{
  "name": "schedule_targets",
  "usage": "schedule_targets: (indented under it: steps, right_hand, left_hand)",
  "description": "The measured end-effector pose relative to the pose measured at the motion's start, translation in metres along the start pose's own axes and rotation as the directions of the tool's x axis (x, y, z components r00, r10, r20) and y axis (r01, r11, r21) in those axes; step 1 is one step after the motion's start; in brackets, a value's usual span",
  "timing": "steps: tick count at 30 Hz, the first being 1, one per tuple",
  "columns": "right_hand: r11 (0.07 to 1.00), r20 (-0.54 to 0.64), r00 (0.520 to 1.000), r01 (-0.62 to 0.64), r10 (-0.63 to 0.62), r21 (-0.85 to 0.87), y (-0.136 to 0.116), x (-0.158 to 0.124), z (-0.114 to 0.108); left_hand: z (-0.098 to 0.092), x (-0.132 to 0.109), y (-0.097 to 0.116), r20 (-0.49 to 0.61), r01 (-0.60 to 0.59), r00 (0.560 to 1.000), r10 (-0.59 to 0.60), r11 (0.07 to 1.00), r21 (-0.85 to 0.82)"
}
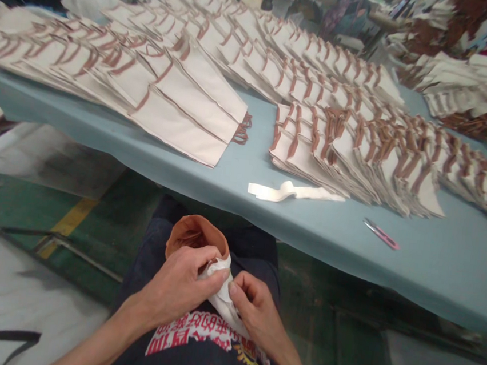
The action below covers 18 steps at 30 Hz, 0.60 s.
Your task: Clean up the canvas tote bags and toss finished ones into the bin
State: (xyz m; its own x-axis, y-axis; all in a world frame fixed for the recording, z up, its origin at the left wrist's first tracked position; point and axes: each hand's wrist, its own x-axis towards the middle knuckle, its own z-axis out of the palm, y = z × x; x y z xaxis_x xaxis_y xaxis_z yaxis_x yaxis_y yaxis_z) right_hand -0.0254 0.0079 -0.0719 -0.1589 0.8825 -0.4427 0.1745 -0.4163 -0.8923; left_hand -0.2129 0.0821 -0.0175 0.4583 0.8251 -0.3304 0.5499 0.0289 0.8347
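In my lap is a cloth bag (pixel 199 231) with a wide brown band round its open mouth and cream fabric below. My left hand (pixel 189 277) grips it just under the band, the thumb pressed on bunched white cloth. Close on the right, my right hand (pixel 253 304) pinches the cream part between thumb and fingertips. Whether a small thread or another piece lies in that pinch is hidden. The lower end of the bag rests against the printed dark apron (pixel 199 330).
Ahead stands a table with a blue-green cover (pixel 307 234). Overlapping cream pieces with brown edging (pixel 182 108) and more stacks (pixel 350 152) lie on it. Near the front edge are a cream strip (pixel 288 192) and pink-handled thread snips (pixel 380 234). Brown and cream scraps (pixel 480 96) are piled at the far right.
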Motion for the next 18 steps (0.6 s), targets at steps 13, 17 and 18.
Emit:
schedule_targets:
  steps: [13,17,18]
  right_hand:
    - [0.999,-0.033,0.999,0.033,-0.034,-0.029,0.011,-0.002,0.024]
    - [1.0,-0.056,0.998,0.027,-0.027,-0.011,0.011,-0.002,0.023]
    - [1.0,-0.068,0.998,0.018,-0.018,-0.003,0.011,-0.001,0.023]
  left_hand:
    - [0.023,-0.01,-0.033,-0.247,0.086,0.955,-0.165,0.95,-0.301]
    - [0.025,-0.001,-0.031,-0.274,0.076,0.944,-0.184,0.929,-0.361]
    - [0.024,0.002,-0.03,-0.27,0.068,0.947,-0.175,0.929,-0.365]
